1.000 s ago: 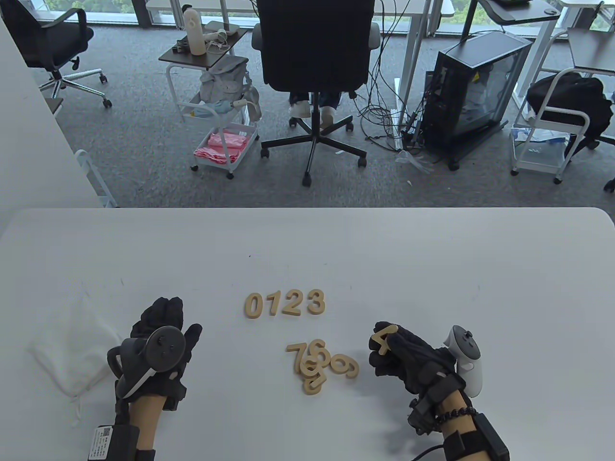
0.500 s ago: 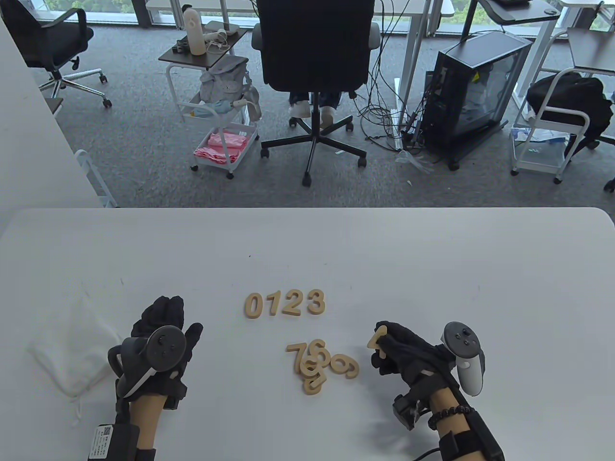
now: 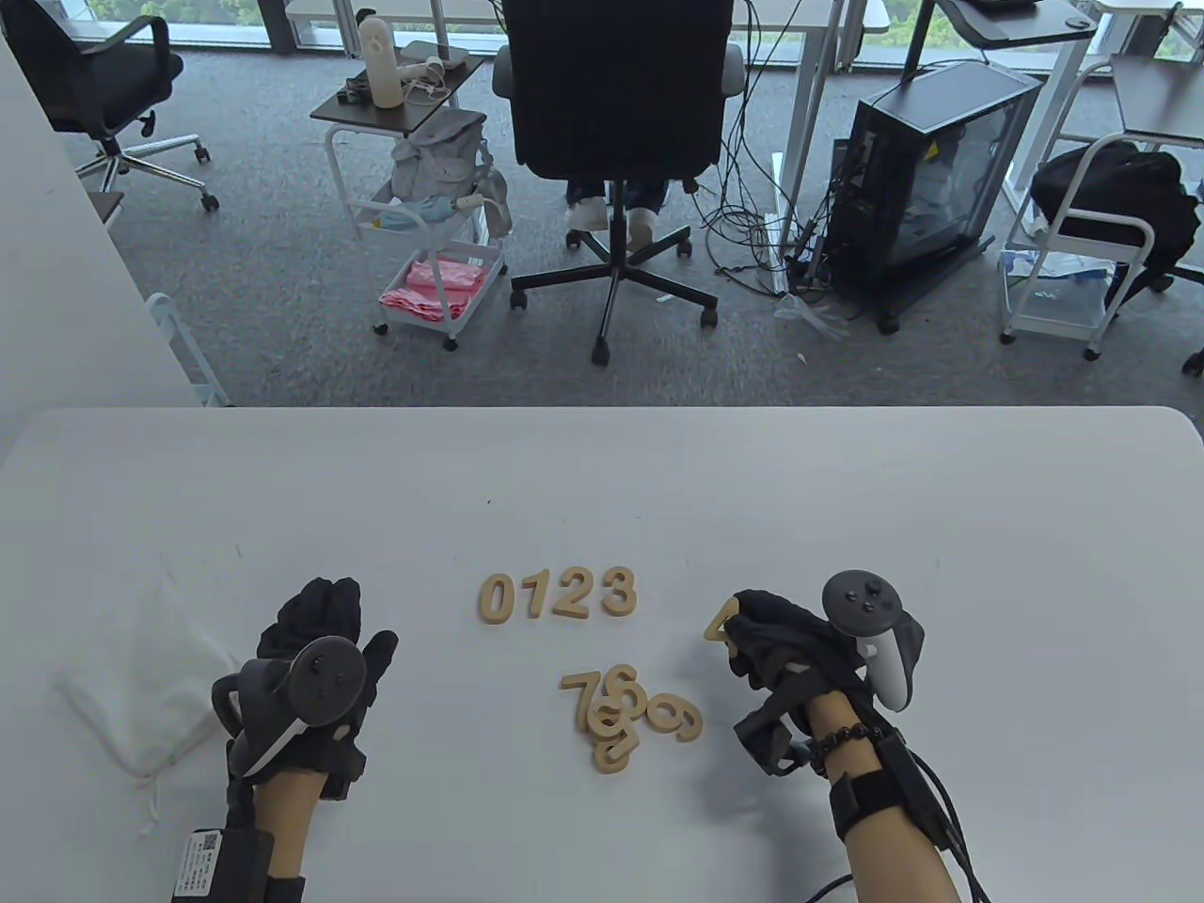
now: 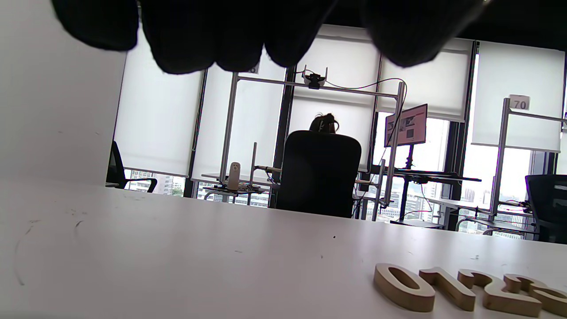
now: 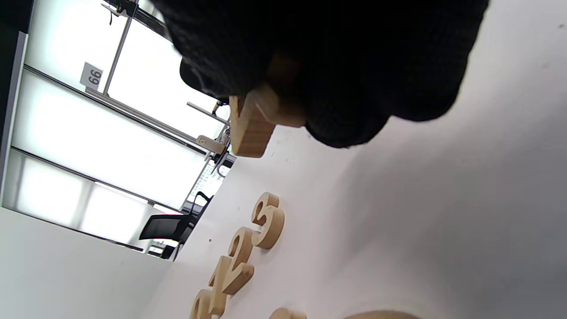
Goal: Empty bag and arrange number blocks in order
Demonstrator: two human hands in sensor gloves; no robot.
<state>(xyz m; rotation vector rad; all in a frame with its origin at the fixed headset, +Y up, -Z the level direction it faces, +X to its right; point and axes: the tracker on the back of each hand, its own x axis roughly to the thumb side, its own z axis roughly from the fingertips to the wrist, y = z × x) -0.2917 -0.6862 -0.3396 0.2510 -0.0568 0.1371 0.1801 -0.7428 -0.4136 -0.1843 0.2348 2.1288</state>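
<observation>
While my right hand (image 3: 785, 644) pinches the 4 (image 3: 720, 625) at centre-right of the table view, the open slot lies up-left — just right of the 3 (image 3: 618, 592) — and my left hand (image 3: 315, 649) rests holding nothing.

An office: swivel chairs (image 3: 616, 141), desks, a computer tower (image 3: 926, 179), cables.

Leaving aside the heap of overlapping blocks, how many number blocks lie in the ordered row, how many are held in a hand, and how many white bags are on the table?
Number blocks in the row: 4 (0, 1, 2, 3)
Held block, gripped by the right hand: 1
White bag: 1
Total: 6
</observation>
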